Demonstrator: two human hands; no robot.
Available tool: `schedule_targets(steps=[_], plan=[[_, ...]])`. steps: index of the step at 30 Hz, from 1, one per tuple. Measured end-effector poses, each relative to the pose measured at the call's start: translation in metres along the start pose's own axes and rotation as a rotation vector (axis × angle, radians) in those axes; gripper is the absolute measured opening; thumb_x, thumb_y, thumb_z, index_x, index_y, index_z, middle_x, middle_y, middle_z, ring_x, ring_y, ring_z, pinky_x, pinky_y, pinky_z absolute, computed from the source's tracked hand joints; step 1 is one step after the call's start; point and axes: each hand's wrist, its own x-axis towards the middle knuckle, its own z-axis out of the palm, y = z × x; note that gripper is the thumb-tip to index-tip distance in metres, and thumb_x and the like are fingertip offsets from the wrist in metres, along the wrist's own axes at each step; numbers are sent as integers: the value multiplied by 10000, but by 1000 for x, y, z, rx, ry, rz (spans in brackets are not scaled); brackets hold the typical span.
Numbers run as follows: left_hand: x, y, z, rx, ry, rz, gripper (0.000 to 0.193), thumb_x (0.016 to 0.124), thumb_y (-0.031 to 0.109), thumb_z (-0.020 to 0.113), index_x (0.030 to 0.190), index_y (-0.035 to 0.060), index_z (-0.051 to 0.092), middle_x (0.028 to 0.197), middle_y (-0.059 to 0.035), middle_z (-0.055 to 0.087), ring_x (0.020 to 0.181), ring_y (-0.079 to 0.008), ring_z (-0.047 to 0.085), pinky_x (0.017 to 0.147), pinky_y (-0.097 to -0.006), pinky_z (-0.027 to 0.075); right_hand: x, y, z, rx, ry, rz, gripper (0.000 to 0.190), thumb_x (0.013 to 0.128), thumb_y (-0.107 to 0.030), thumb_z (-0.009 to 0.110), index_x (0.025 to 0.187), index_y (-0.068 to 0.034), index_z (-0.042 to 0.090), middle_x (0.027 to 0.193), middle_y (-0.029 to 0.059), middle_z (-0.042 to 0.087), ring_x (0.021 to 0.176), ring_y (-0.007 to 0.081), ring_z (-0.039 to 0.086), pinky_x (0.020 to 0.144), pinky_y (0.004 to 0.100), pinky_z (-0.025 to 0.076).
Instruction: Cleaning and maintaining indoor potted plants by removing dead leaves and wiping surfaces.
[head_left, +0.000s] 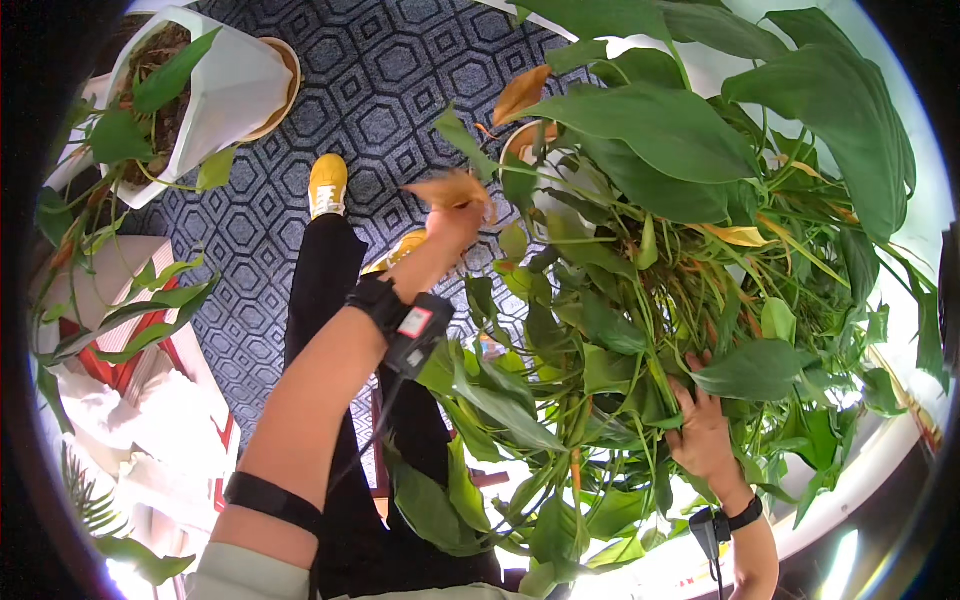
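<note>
My left hand (456, 216) is raised over the carpet at the left side of a large leafy plant. It grips a bunch of dry, orange-brown withered leaves (450, 189), blurred by motion. Deep in the foliage, my right hand (701, 442) rests with its fingers apart against green stems and leaves, some fingertips partly covered by a broad leaf (750, 371). The green plant (660, 135) fills the right of the view. A yellowed leaf (739, 235) and a brown leaf (523, 94) still show on it.
At upper left a white pot (225, 82) with a trailing plant appears tipped by the lens, on a tan saucer (281, 90). Below it stands a red-and-white box (180, 330) with crumpled white material (157, 412). Patterned carpet (375, 82) lies around my yellow shoes (328, 180).
</note>
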Motion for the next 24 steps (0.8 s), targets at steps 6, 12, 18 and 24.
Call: schedule_targets(steps=[6, 12, 18, 24], plan=[[-21, 3, -68, -163, -154, 27, 162, 826, 168, 561, 834, 22, 632, 710, -52, 621, 560, -97, 526, 514, -242, 420, 1, -6, -6, 59, -3, -3, 683, 583, -50, 589, 1245, -101, 427, 1406, 202, 223, 1281, 460, 187, 1059, 484, 220], [-57, 35, -84, -332, -90, 148, 139, 857, 54, 470, 954, -2, 553, 666, 16, 457, 529, -55, 368, 470, -183, 279, -1, -8, -11, -59, -15, 7, 744, 631, -75, 617, 1323, -144, 352, 1366, 167, 304, 1212, 420, 316, 997, 459, 336], [-82, 55, -65, -380, -261, 14, 203, 848, 184, 548, 896, -13, 564, 600, 40, 415, 491, -41, 344, 446, -201, 236, 0, -10, -10, -68, -7, -21, 746, 634, -82, 627, 1323, -140, 346, 1352, 164, 319, 1216, 426, 307, 989, 480, 338], [-118, 81, -47, -478, -480, 43, 239, 862, 246, 596, 897, 13, 635, 554, 67, 413, 476, -23, 329, 450, -200, 228, -2, -8, -13, 40, -60, 55, 707, 592, -62, 614, 1263, -94, 394, 1395, 203, 227, 1249, 485, 220, 1034, 494, 260]])
